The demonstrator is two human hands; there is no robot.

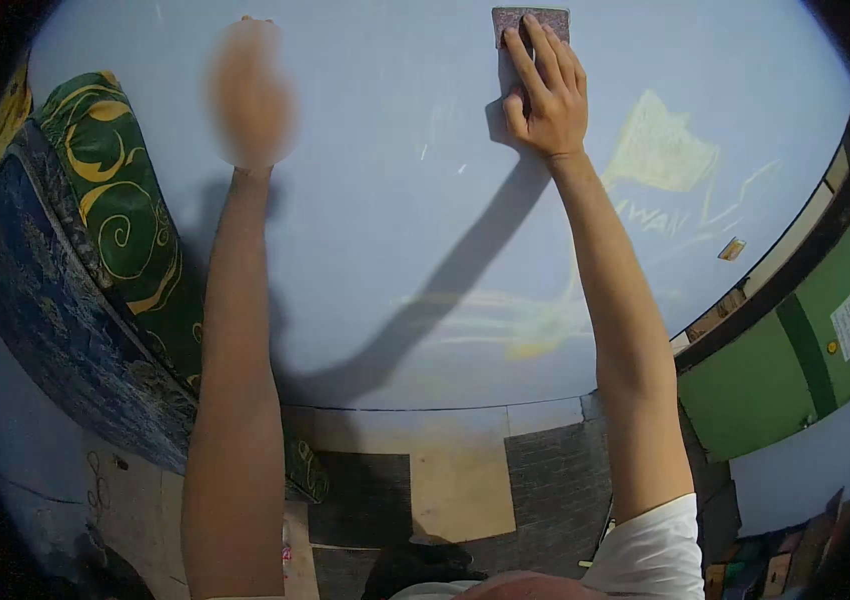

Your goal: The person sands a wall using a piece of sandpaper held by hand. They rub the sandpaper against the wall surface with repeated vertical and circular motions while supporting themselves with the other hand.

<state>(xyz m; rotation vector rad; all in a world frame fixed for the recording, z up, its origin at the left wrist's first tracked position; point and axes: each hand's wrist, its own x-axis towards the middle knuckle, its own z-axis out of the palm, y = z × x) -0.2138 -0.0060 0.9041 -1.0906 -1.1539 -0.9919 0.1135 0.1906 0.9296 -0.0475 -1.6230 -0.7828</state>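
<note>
My right hand [548, 95] reaches up to the pale blue wall [375, 180] with its fingers spread. Under the fingertips, a small rectangular reddish-brown speckled pad [547, 19], which looks like sandpaper, is pressed flat against the wall. My left hand [253, 95] is raised at the upper left, in front of the same wall. It is too smeared for its fingers to show, and nothing can be made out in it. Pale yellow chalk-like marks [660, 145] spread over the wall to the right of my right forearm, and fainter ones lie lower down.
Left of my left arm hangs a green cloth with yellow swirls [110, 180] beside dark blue patterned fabric [45, 300]. At the right stand a green panel [745, 390] and a dark frame [785, 280]. The floor below has dark and light tiles [460, 490].
</note>
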